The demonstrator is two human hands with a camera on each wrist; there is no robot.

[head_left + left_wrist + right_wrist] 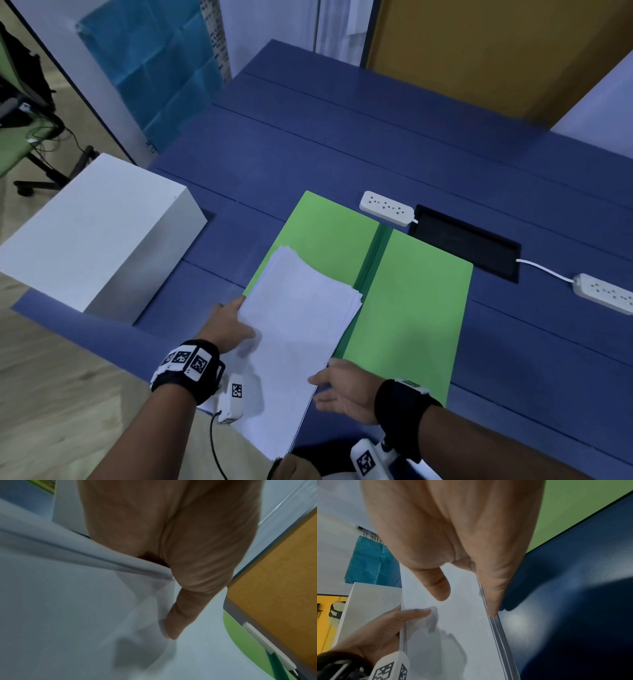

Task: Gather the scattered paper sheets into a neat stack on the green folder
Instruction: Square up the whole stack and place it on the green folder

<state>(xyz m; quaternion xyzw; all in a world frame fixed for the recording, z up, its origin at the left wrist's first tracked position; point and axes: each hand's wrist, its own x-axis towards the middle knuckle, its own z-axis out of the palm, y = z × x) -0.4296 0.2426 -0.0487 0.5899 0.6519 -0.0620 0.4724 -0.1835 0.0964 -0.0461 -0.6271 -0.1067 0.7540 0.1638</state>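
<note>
The left hand [228,327] grips the left long edge of the sheets [294,329], thumb [173,626] flat on top and the other fingers tucked beneath, so the grip there is a pinch on the paper. In the right wrist view the same thumb [418,613] shows lying across the top sheet. The right hand [346,387] stands against the right long edge, its fingers [493,601] straight down along the paper's side and its thumb [438,586] hovering just above the top sheet; that grip is spread, bracing but not pinching.

Outward from both grips, the sheets run with their long axis from the bottom centre of the head view up toward the middle. The far half lies on the left leaf of the folder [407,308]; the near half overhangs the folder and the tabletop [342,137] edge toward the person. The far corners fan slightly, so the stack is not yet square.

So the folder lies ahead of both hands, along the stack's own length. The coming move, I judge, is a push forward, both hands equally near.
</note>
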